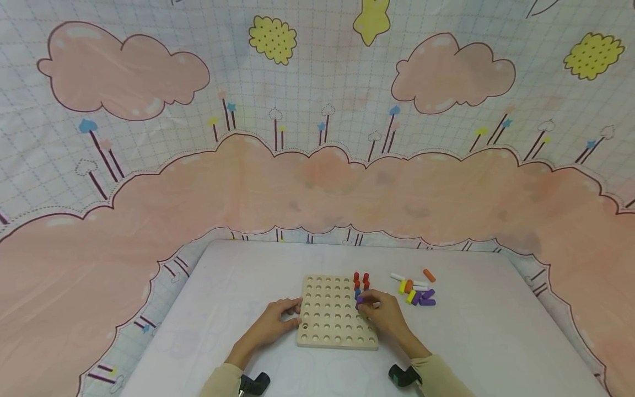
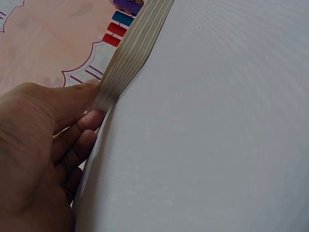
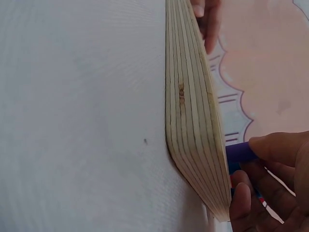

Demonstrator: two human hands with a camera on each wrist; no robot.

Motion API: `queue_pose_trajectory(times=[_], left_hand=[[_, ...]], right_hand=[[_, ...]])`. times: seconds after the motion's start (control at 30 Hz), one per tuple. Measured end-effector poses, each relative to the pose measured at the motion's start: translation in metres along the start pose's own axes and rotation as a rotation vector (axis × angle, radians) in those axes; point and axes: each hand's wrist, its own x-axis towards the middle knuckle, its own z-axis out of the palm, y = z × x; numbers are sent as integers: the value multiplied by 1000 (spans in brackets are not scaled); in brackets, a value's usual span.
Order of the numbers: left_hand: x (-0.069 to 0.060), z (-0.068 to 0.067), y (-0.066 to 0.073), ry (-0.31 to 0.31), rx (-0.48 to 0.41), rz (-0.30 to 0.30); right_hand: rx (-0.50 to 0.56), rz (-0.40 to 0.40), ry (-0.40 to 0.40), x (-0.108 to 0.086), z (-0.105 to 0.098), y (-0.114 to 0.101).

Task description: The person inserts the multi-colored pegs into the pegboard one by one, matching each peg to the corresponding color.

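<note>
Loose pegs (image 1: 416,298) right of the pegboard (image 1: 332,310)

Pegboard (image 3: 198,125): layered wood, matt. Purple peg (image 3: 240,152): smooth, matt. Tabletop (image 1: 496,331): smooth, matt. Sleeve (image 1: 441,376): matt cloth.

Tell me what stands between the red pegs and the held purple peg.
A blue peg stands between the red pegs and the purple peg; the head and left wrist views show it.

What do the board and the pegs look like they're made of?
The board looks like plywood: both wrist views show thin stripes, like stacked layers, along its edge. Its pale finish looks bare or clear-coated; I can't tell which. The pegs could be painted wood or plastic: their solid, even color shows no grain, and the finish looks smooth and fairly matt.
</note>
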Motion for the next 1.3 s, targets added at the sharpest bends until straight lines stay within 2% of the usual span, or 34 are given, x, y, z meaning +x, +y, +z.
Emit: queue_pose_trajectory(times=[0.43, 0.73, 1.3], left_hand=[[1, 0, 3, -2, -1, -23], [0, -1, 3, -2, 2, -27], [2, -3, 2, -13, -11, -7]], right_hand=[[0, -40, 10, -1, -1, 0], [31, 60, -1, -5, -13, -8], [-13, -12, 90, -4, -44, -17]])
